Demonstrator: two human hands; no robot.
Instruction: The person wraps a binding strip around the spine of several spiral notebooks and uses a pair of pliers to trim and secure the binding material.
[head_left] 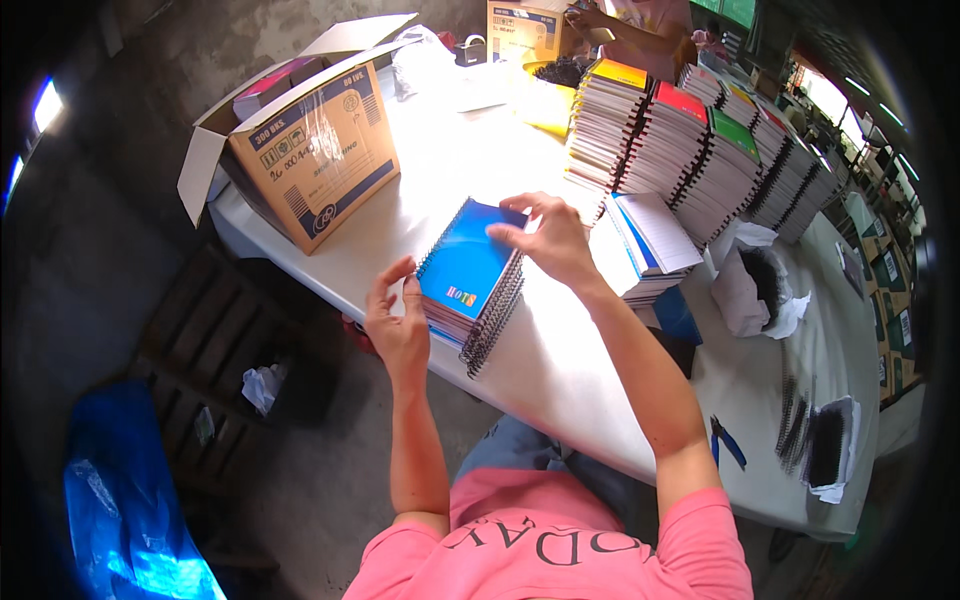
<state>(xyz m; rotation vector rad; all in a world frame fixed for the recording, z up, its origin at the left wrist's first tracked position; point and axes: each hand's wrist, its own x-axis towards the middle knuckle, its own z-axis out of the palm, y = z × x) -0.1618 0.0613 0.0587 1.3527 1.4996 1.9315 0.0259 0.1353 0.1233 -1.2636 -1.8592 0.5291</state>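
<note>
A stack of spiral notebooks (pixel 470 262) lies at the near edge of the table, the top one with a bright blue cover. Black wire coils show along its left and right sides. My left hand (pixel 396 310) is at the stack's left side, fingers bent and fingertips against the edge. Over the far right corner reaches my right hand (pixel 553 238), its thumb on the blue cover and its fingers at the far edge. Between them, my two hands hold the stack from opposite sides. My fingers partly hide its edges.
An open cardboard box (pixel 315 155) stands at the table's left edge. Tall piles of spiral notebooks (pixel 655 135) fill the far right, with loose ruled pages (pixel 655 235) nearer. Blue-handled pliers (pixel 728 442), black coils (pixel 793 425) and paper-wrapped bundles (pixel 830 450) lie right. Another person (pixel 645 35) is beyond.
</note>
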